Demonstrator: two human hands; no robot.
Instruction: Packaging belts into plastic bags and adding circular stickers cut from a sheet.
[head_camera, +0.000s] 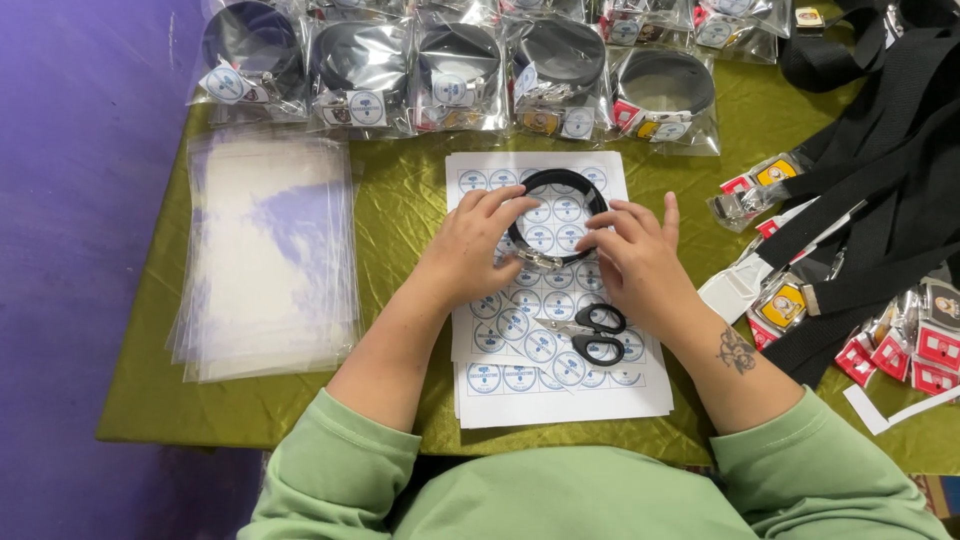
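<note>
A black strap coiled into a ring lies on a white sheet of round blue-and-white stickers. My left hand grips the coil's left side, fingers curled over the rim. My right hand presses on its lower right edge. A small metal buckle shows at the coil's bottom between both hands. Black-handled scissors rest on the sticker sheet just below my right hand.
A stack of clear plastic bags lies at the left. Bagged coiled straps line the back edge of the green table. Loose black straps with buckles and red tags pile up at the right.
</note>
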